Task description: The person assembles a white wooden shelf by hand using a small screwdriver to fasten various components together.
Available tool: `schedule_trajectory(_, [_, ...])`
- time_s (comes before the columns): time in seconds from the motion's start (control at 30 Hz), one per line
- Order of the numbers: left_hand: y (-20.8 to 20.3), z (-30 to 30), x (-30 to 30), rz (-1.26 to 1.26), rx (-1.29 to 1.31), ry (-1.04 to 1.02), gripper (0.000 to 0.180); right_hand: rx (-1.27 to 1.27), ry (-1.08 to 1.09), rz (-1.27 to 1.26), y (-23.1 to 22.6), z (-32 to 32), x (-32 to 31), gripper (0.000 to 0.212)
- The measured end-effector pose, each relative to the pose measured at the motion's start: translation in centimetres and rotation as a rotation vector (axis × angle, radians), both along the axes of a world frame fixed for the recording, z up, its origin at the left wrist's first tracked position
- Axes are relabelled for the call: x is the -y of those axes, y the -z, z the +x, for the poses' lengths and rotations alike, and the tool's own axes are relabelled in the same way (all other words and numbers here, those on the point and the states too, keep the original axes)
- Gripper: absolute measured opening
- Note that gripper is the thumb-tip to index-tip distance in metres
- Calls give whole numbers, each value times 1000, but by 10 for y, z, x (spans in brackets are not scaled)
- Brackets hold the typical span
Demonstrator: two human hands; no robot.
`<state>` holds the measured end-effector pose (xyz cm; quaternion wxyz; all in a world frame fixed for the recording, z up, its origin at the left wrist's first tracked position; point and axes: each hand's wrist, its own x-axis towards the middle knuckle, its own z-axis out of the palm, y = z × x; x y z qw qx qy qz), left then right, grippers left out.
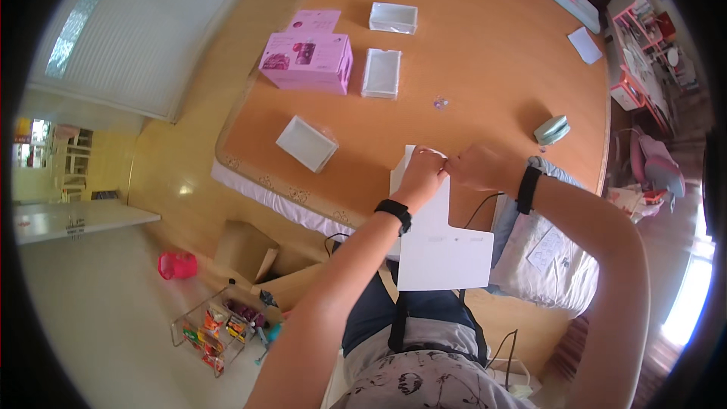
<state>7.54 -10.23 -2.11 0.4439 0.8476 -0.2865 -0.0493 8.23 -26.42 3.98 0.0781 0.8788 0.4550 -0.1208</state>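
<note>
A flat white cardboard piece (445, 261), cut with tabs and a narrower upper part, hangs over the near edge of the bed in front of my body. Near its upper end, my left hand (424, 173) is closed on the card with fingers and thumb together. My right hand (477, 167) meets it from the right, its fingers bent against the same edge; what lies between those fingertips is partly hidden. Beyond the hands, three white open trays (307, 142) (381, 73) (393, 18) lie on the orange-brown mat. Beside them stands a pink printed box (307, 63) with its flap up.
A small shiny purple item (441, 103) and a teal pouch (552, 130) lie on the mat (485, 53). Folded bedding (549, 257) sits at the near right corner. On the floor at left are a pink bin (177, 265), a cardboard box (244, 251) and a wire basket of packets (216, 333).
</note>
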Motion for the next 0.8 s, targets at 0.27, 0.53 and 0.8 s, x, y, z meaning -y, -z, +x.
schedule_trajectory(0.27, [9,64,-5,-67,-30,593,11,30,381,-24,9,-27,-28,4])
schedule_trajectory(0.53, [24,122,38,-6,50,1335,22,169,1313,-16,15,-36,-93,5])
schedule_trajectory(0.8, [14,135,60,1,44,1648,10,237,1609,-206,25,-24,-124,4])
